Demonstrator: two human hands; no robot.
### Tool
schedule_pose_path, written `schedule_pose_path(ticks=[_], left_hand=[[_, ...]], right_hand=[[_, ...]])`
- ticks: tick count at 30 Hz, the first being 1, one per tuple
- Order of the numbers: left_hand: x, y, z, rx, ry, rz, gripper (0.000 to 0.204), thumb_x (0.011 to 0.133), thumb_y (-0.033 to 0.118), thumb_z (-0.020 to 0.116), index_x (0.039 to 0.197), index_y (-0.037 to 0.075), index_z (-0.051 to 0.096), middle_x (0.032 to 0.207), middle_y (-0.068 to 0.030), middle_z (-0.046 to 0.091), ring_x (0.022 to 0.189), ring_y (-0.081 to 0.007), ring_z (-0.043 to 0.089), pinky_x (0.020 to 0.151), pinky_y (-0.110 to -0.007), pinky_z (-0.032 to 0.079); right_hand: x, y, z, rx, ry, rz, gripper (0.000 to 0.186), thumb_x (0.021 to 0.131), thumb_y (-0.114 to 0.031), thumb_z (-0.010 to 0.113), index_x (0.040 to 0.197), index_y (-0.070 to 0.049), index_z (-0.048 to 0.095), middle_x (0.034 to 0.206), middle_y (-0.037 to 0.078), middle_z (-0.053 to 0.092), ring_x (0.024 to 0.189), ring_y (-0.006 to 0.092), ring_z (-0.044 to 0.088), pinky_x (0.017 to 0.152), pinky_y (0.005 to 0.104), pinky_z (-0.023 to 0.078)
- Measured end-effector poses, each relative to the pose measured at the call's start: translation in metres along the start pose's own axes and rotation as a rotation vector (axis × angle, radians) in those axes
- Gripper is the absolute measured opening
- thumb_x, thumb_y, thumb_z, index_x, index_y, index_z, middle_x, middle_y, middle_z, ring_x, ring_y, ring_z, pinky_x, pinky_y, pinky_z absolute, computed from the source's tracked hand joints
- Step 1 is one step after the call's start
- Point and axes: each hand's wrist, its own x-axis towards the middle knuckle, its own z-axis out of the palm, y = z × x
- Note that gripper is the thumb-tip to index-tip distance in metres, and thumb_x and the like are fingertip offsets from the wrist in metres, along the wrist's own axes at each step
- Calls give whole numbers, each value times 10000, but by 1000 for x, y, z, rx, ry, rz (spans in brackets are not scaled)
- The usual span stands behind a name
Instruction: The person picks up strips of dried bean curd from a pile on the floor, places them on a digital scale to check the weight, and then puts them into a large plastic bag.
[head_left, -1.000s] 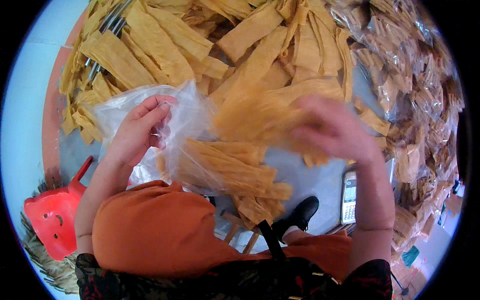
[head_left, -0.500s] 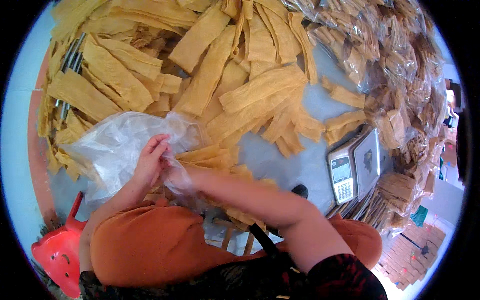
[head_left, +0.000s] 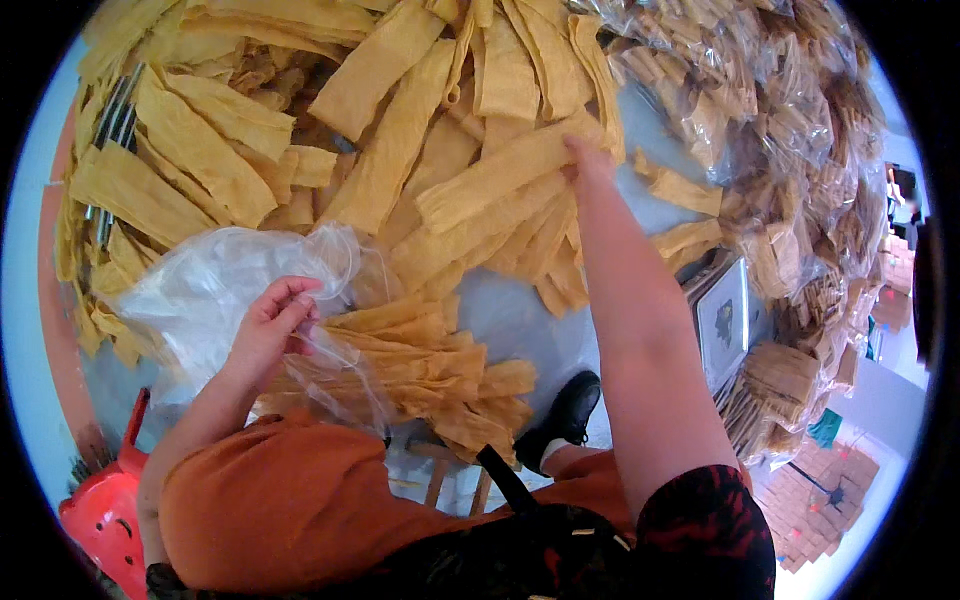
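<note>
Clear plastic bag [head_left: 210, 290] pinched by the left hand [head_left: 275, 320]; broad yellow strip [head_left: 500, 175] met by the right hand [head_left: 590, 162]

In the head view, the bag's film is nipped between the left thumb and fingers, the bag being spread at lower left. The strip lies on top of others, in front of the heap of strips [head_left: 390, 80]; its far right end is touched by the right fingers, but whether it is gripped cannot be told. A bundle of strips [head_left: 430, 350] is overlapped by film at its left end; whether that end is inside cannot be told.

The strip seems light, dry and somewhat flexible, likely to crack if bent sharply; it is best taken by its end, with the layers supported beneath. The film looks thin and slippery, so a hold at its edge is suited.

The scale [head_left: 722, 320] is partly hidden by the right forearm. Bagged packs [head_left: 780, 130] are piled at right, and a red plastic seat [head_left: 105, 530] is seen at lower left. The near side is crowded by the orange-clad knee [head_left: 290, 490] beside the bag.
</note>
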Motion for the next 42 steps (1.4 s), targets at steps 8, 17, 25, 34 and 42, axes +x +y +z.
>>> schedule_pose_path(ticks=[8,17,25,34,42], left_hand=[[-4,18,-7,116,-1,104,223,925,250,545,1127,157,567,853,28,560,709,-72,544,552,-233,472],[-5,15,-12,145,16,132,227,920,255,552,1129,169,569,865,28,567,742,-73,541,588,-230,468],[-11,20,-8,134,16,136,233,918,262,553,1134,175,567,863,28,562,758,-72,533,592,-227,461],[-25,35,-3,168,-7,116,301,918,260,554,1207,177,532,906,37,545,839,-75,528,655,-248,471],[-30,34,-14,-1,-52,87,264,926,272,546,1165,165,582,809,67,487,757,-44,489,616,-217,450]], right_hand=[[-87,-132,-61,414,-7,-950,471,794,12,661,1212,-47,453,1194,104,555,1077,233,547,924,355,450],[-178,-180,-144,194,-213,-628,345,832,-83,628,1156,-12,534,1109,94,614,1012,200,595,899,332,474],[-126,75,-15,98,-124,-265,509,817,-146,682,1263,-60,454,1224,126,529,1103,257,526,928,375,446],[-170,84,22,77,-262,20,688,759,-177,750,1304,48,395,1205,137,555,1077,257,545,946,363,428],[-211,-47,-28,183,-669,-263,552,745,-96,732,1235,-18,490,1100,78,623,1030,215,581,879,336,465]])
